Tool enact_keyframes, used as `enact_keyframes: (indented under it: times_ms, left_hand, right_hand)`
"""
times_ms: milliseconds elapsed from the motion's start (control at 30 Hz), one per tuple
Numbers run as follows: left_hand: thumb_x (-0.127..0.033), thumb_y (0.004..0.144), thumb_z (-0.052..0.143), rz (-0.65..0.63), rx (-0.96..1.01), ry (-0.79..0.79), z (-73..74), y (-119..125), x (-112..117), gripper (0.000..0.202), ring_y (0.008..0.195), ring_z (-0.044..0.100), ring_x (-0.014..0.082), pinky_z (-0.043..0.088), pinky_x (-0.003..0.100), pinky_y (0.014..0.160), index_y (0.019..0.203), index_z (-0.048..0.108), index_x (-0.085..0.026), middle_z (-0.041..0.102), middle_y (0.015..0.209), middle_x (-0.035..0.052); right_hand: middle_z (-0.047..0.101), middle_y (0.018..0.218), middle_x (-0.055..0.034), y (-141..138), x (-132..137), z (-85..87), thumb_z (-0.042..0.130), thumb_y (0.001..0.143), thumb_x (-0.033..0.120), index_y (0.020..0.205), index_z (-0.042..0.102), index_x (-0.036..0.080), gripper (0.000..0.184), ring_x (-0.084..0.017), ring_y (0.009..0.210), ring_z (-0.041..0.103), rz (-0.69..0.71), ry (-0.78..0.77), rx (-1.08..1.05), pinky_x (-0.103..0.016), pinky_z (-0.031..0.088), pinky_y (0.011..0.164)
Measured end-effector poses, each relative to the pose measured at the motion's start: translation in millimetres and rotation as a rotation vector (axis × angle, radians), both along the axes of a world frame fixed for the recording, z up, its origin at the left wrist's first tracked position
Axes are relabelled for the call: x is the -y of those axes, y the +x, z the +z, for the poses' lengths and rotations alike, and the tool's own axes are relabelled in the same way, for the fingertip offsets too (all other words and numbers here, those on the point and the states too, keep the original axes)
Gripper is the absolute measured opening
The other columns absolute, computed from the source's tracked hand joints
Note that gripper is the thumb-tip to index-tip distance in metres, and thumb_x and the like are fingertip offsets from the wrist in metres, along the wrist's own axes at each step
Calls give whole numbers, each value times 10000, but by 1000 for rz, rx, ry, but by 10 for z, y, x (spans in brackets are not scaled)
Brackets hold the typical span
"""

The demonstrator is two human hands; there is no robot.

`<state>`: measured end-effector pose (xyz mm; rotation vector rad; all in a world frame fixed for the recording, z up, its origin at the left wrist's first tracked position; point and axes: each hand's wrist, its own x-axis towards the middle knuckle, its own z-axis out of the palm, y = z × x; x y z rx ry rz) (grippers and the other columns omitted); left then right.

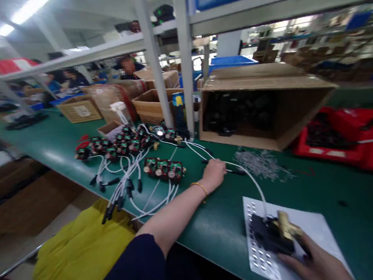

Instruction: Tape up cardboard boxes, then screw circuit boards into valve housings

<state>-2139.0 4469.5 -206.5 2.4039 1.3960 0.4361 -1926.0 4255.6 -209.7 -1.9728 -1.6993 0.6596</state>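
Note:
My left hand (214,175) is reached out over the bench with its fingers closed at a white cable (249,175). The cable curves right and down into a black housing (269,237) with a brass valve fitting (284,225). My right hand (320,261), partly blurred, grips this black and brass assembly from its right side. A white sheet with rows of small holes (317,228) lies under the assembly. Left of my left arm sit several small circuit assemblies (163,168) with white cables (133,176) trailing toward the front edge.
An open cardboard box (242,141) with black parts lies behind my hands. Thin grey pins (263,163) are scattered before it. Red bins (332,150) stand at right. Shelf posts (186,69) rise from the green bench (211,225). Yellow cloth (75,256) hangs at front left; people sit farther back.

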Motion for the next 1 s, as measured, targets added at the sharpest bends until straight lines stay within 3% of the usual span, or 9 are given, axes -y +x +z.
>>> enact_keyframes:
  times_ms: [100,200,333,433,533,667,767,867,1000]
  left_hand:
    - [-102,798,526,-28,75,27,-115,-32,-5,49,874,467,192,403,328,819,804,546,-147,549,890,56]
    - [-99,783,547,-39,105,24,-163,-48,-30,63,873,455,197,388,337,829,817,541,-152,541,898,53]
    - [-81,751,561,-74,112,-38,-150,17,-139,103,819,459,210,387,343,790,682,535,-154,523,788,52]
    - [-37,764,490,-87,145,-82,-98,65,-122,170,804,466,199,382,327,774,641,497,-154,512,758,49]
    - [-71,806,451,-22,238,-146,-3,47,153,120,735,490,160,397,279,700,735,498,-156,528,745,25]
    - [-129,789,508,242,678,-577,110,-56,853,42,678,536,121,423,228,635,815,539,-142,571,736,7]
    - [-115,763,548,319,801,-803,117,-129,1343,73,686,568,119,445,224,638,828,571,-139,599,742,11]
    - [-120,774,586,188,785,-613,56,-157,1614,54,684,575,118,454,224,625,814,585,-156,607,735,8]
    - [-138,853,506,-296,585,-72,-18,-135,1672,93,749,555,128,466,254,675,851,598,-151,618,798,37]
  right_hand:
    - [664,1017,-113,110,26,37,590,688,397,1171,519,132,556,-279,848,643,74,-126,-61,-343,538,711]
    - [589,1172,-128,96,-10,80,558,727,345,1232,474,125,558,-278,1043,569,90,-130,-135,-395,461,903]
    - [543,1236,-120,51,-1,116,564,748,307,1264,442,154,552,-267,1127,511,94,-138,-222,-434,384,987]
    - [554,1221,-115,37,15,113,577,749,311,1275,433,164,565,-271,1108,523,82,-148,-224,-437,404,966]
    - [606,1137,-108,10,36,89,574,755,340,1264,449,162,554,-270,1018,579,34,-152,-185,-400,483,865]
    - [639,1063,-117,-69,101,27,573,756,368,1242,469,142,546,-261,924,622,-40,-119,-148,-353,523,785]
    - [641,1055,-132,-132,166,-25,570,768,384,1235,472,135,539,-259,908,631,-62,-87,-117,-340,529,782]
    - [636,1070,-130,-172,210,-53,562,786,374,1237,470,147,514,-253,930,626,-53,-80,-111,-327,530,789]
    - [610,1124,-136,-173,243,-61,551,805,351,1271,428,141,526,-246,991,604,-22,-68,-121,-329,510,850]
